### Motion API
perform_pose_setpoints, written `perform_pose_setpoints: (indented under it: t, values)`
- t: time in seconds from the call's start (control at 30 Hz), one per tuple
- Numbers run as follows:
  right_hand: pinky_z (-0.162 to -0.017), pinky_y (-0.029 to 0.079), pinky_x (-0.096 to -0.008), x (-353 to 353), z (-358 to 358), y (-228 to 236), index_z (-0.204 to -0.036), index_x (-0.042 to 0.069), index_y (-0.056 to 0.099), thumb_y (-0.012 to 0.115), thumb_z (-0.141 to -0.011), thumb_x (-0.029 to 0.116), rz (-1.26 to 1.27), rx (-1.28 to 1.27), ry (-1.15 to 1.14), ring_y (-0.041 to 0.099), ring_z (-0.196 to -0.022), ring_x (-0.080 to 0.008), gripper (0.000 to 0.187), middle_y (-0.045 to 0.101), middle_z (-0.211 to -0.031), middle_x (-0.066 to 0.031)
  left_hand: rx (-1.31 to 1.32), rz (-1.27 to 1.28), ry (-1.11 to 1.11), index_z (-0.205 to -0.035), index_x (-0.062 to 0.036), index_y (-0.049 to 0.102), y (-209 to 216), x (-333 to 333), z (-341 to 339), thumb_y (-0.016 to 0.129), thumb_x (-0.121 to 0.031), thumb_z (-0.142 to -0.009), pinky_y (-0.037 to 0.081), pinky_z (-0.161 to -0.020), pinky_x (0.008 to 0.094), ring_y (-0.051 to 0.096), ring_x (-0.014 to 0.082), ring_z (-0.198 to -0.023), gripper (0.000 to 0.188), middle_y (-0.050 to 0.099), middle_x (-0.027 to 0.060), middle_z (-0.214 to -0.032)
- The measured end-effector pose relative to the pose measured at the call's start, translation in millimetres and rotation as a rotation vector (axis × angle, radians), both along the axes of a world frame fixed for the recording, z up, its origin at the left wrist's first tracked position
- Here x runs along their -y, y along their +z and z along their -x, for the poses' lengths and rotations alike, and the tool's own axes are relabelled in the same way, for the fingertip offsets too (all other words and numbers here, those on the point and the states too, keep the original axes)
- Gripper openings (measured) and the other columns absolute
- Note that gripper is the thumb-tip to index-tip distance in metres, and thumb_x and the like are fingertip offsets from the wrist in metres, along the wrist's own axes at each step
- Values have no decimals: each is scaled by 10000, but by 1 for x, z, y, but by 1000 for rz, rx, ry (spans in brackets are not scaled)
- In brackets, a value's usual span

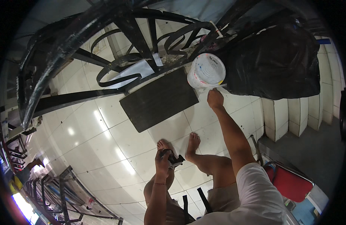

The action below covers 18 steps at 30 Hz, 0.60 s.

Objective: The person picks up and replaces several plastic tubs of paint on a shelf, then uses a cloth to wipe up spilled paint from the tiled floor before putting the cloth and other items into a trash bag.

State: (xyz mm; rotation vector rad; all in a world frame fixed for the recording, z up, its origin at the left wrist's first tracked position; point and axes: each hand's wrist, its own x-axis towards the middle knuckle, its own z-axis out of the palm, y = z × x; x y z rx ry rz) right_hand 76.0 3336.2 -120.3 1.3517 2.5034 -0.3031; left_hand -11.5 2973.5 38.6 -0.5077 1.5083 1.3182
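My left hand is closed around a black-and-grey handheld tool, held low in front of my left leg. Its exact kind is not clear. Further out, my right hand is a closed fist just at the near lower edge of a white plastic bucket. The bucket's round top faces me and has coloured smudges on it. What the right fingers grip, if anything, is hidden. Beside the bucket, a large black plastic sheet or bag spreads to the right.
A dark rectangular board lies on the white tiled floor, left of the bucket. Black metal railing with curled bars runs across the far side. White tiled steps descend at right, near a red-seated chair. Metal frames stand lower left.
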Motion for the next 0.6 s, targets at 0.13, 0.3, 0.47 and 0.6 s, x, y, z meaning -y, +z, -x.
perform_pose_setpoints:
  t: [0.13,0.3,0.47,0.6]
  values:
    - [-740,512,-399,18,-42,39,-809,46,640,565,-807,121,43,-25,-93,621,-876,-317,106,600,-948,-148,-20,27,-32,-968,-32,565,21,18,-9,594,-84,-836,465,-672,259,573,129,-751,145,604,48,-848]
    - [-687,488,-416,59,-55,221,-790,69,631,627,-795,124,213,-531,-99,596,-784,-320,56,592,-857,-137,-311,99,-46,-913,-34,557,117,61,24,584,-110,-816,478,-586,302,569,163,-636,127,564,59,-749]
    - [-561,427,-274,0,-85,508,-853,61,634,660,-790,67,32,-1041,-283,544,-690,-155,68,563,-824,-56,-378,149,56,-893,-45,566,236,76,40,579,-105,-829,483,-578,312,576,174,-631,89,582,60,-752]
    - [-653,448,-381,-116,-131,574,-858,24,624,644,-816,113,-536,-995,-331,569,-752,-288,100,558,-849,-117,-397,108,68,-891,-31,562,256,66,33,578,-108,-833,490,-571,312,589,182,-638,97,576,69,-738]
